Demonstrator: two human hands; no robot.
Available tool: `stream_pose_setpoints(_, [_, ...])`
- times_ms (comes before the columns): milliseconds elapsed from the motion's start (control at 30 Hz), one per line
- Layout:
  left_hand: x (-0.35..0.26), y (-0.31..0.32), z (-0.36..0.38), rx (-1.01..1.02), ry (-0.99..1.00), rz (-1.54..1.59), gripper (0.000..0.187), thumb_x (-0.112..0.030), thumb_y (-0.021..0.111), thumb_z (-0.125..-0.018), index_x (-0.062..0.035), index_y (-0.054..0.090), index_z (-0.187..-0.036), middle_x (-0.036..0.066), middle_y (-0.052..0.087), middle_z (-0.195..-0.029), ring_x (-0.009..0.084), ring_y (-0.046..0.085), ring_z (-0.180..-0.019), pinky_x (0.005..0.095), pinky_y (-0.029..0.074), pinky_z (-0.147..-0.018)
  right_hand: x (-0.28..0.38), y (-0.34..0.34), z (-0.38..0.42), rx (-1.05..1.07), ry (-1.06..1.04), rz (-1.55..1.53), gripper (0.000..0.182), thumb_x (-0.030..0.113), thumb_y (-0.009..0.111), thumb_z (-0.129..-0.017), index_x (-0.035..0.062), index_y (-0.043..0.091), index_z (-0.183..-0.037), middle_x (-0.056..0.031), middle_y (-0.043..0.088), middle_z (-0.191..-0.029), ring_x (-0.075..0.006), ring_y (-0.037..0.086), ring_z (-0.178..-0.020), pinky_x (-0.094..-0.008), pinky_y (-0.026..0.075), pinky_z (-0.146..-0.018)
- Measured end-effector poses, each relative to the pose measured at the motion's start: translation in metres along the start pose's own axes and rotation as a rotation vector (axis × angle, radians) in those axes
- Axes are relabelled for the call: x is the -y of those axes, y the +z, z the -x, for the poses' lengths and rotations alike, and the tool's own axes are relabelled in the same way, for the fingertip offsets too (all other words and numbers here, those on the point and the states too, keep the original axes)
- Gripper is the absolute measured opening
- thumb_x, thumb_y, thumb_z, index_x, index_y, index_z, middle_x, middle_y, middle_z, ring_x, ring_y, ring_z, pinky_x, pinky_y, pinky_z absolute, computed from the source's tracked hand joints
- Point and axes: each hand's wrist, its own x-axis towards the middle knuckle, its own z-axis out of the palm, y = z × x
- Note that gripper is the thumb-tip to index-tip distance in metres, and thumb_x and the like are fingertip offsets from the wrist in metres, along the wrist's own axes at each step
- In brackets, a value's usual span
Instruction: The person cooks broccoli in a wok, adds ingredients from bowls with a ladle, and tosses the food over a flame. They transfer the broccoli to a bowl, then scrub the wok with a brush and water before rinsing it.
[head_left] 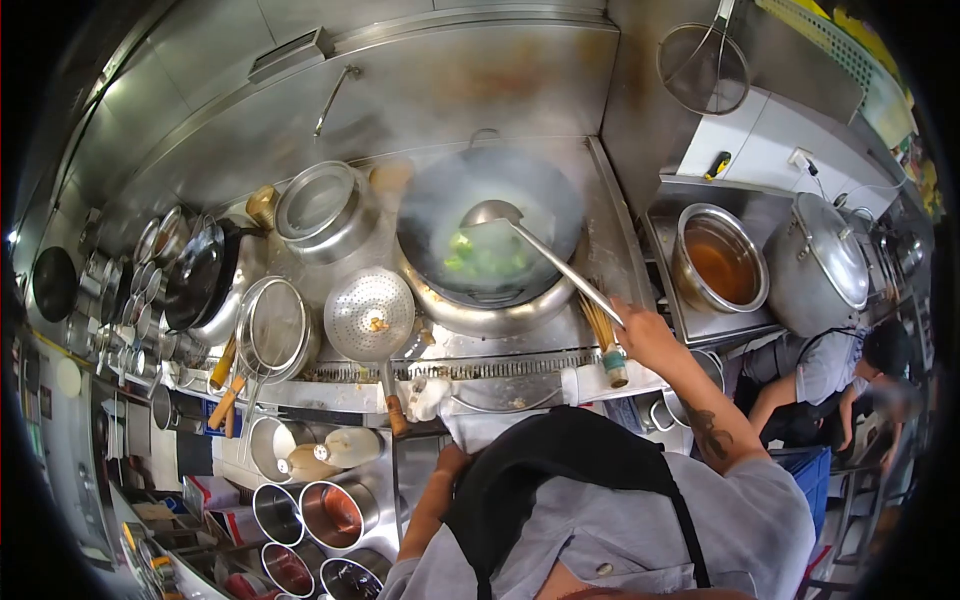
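My right hand [645, 337] is closed round the handle of a long metal ladle [492, 212]. The ladle's bowl is over a large dark wok [425, 215], where green vegetable pieces [488, 250] lie in steaming liquid. Low by the stove's front edge is my left hand [453, 462], close to a whitish cloth [480, 430]; its fingers are hidden. A perforated skimmer [368, 310] with a wooden handle and a few brown bits in it rests left of the wok. Beneath my right forearm stands a bamboo wok brush [612, 362].
Left of the wok are a lidded metal pot [318, 208] and a mesh strainer [272, 328]. A pot of brown liquid [722, 262] and a big lidded pot [828, 262] stand right. Sauce containers [336, 515] sit lower left. Another person [826, 368] is at far right.
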Motion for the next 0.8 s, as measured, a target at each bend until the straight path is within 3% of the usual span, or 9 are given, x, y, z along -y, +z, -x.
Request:
stream_pose_setpoints(133, [-0.018, -0.014, 0.02, 0.002, -0.012, -0.022, 0.048, -0.038, 0.07, -0.073, -0.0009, 0.066, -0.104, 0.025, 0.065, -0.106, 0.039, 0.063, -0.102, 0.0466, 0.05, -0.089, 0.018, -0.037, 0.026, 0.026, -0.049, -0.202, 0.05, 0.006, 0.065, -0.078, -0.0075, 0.049, -0.124, -0.0262, 0.064, -0.086, -0.0403, 0.065, -0.078, -0.0469, 0.051, -0.069])
stream_pose_setpoints(233, [-0.025, -0.014, 0.024, -0.055, -0.061, -0.026, 0.048, -0.037, 0.068, -0.074, -0.0025, 0.066, -0.106, 0.025, 0.065, -0.108, 0.0387, 0.062, -0.104, 0.0469, 0.049, -0.09, 0.028, -0.056, 0.039, 0.323, 0.098, -0.37, 0.05, 0.009, 0.065, -0.08, -0.0057, 0.05, -0.125, -0.0266, 0.063, -0.089, -0.0397, 0.064, -0.078, -0.0453, 0.05, -0.07])
stream_pose_setpoints(333, [-0.021, -0.013, 0.02, -0.065, -0.049, -0.017, 0.048, -0.039, 0.068, -0.075, -0.0028, 0.065, -0.107, 0.024, 0.065, -0.107, 0.0394, 0.062, -0.103, 0.0468, 0.049, -0.089, 0.015, -0.038, 0.05, 0.214, -0.043, -0.281, 0.046, 0.01, 0.063, -0.08, -0.0062, 0.05, -0.122, -0.0259, 0.063, -0.087, -0.0404, 0.063, -0.08, -0.047, 0.049, -0.072])
stream_pose_setpoints(467, [-0.015, -0.011, 0.025, -0.013, -0.041, -0.017, 0.05, -0.041, 0.07, -0.073, -0.0018, 0.067, -0.104, 0.025, 0.065, -0.106, 0.0399, 0.062, -0.102, 0.0467, 0.049, -0.088, 0.012, -0.018, 0.03, 0.241, -0.005, -0.194, 0.038, 0.009, 0.059, -0.081, -0.0061, 0.052, -0.115, -0.0263, 0.063, -0.086, -0.0421, 0.063, -0.082, -0.049, 0.049, -0.074])
stream_pose_setpoints(533, [-0.014, -0.013, 0.032, 0.001, -0.051, 0.003, 0.05, -0.041, 0.071, -0.072, -0.0012, 0.067, -0.103, 0.025, 0.066, -0.105, 0.04, 0.062, -0.101, 0.0465, 0.049, -0.088, 0.011, -0.003, 0.015, 0.152, 0.05, -0.1, 0.032, 0.006, 0.057, -0.081, -0.006, 0.053, -0.11, -0.0287, 0.062, -0.086, -0.0438, 0.062, -0.083, -0.0507, 0.049, -0.075])
stream_pose_setpoints(667, [-0.005, -0.008, 0.039, -0.065, -0.044, 0.071, 0.051, -0.04, 0.072, -0.071, 0.0006, 0.068, -0.101, 0.025, 0.066, -0.103, 0.0398, 0.062, -0.101, 0.0459, 0.049, -0.088, 0.015, 0.031, -0.018, 0.105, 0.093, 0.009, 0.029, 0.006, 0.045, -0.087, -0.0077, 0.051, -0.111, -0.0288, 0.063, -0.087, -0.0434, 0.063, -0.085, -0.0517, 0.05, -0.075])
stream_pose_setpoints(800, [0.0, -0.006, 0.046, -0.107, -0.041, 0.024, 0.048, -0.037, 0.072, -0.071, 0.0007, 0.067, -0.1, 0.026, 0.066, -0.103, 0.0401, 0.062, -0.101, 0.046, 0.049, -0.088, 0.023, 0.07, -0.051, 0.144, 0.137, 0.014, 0.041, 0.007, 0.05, -0.084, -0.0088, 0.05, -0.121, -0.0291, 0.063, -0.09, -0.0437, 0.063, -0.085, -0.0492, 0.05, -0.078])
